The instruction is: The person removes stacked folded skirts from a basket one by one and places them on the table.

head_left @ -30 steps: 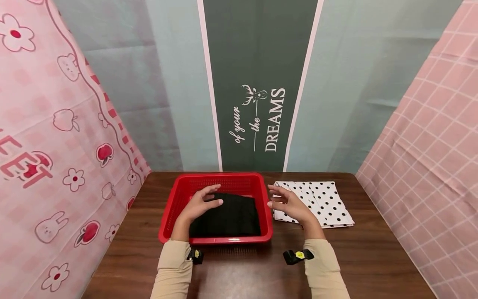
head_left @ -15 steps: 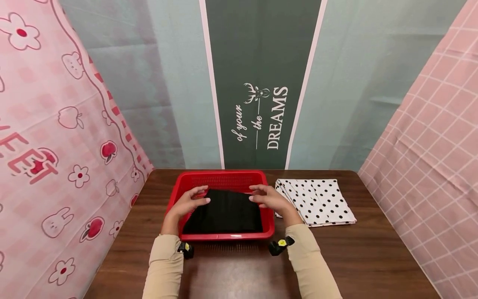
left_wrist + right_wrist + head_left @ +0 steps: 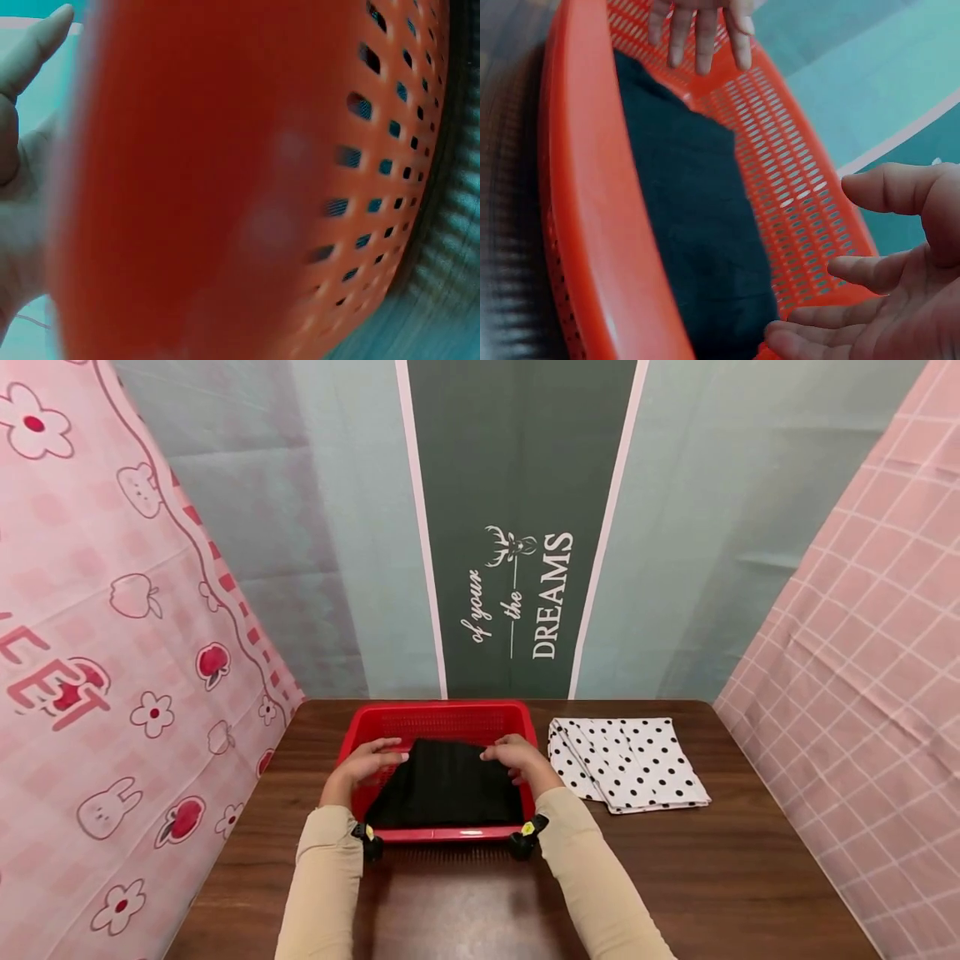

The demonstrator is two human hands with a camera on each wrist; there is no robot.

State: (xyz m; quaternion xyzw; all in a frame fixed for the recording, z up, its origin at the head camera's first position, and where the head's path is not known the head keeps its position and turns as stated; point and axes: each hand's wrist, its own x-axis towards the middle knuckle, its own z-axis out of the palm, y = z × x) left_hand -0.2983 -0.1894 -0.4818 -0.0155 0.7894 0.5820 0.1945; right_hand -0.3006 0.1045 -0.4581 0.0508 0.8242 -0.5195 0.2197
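Between the hands, a folded black cloth (image 3: 444,783) lies in a perforated red plastic basket (image 3: 438,717); right of them, a white black-dotted folded cloth (image 3: 626,763).

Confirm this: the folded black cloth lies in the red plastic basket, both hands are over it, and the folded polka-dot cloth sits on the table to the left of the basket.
One detail is wrong. The head view shows the folded white polka-dot cloth lying to the right of the red plastic basket, not the left. The rest holds: the folded black cloth lies in the basket, with the left hand and right hand over it.
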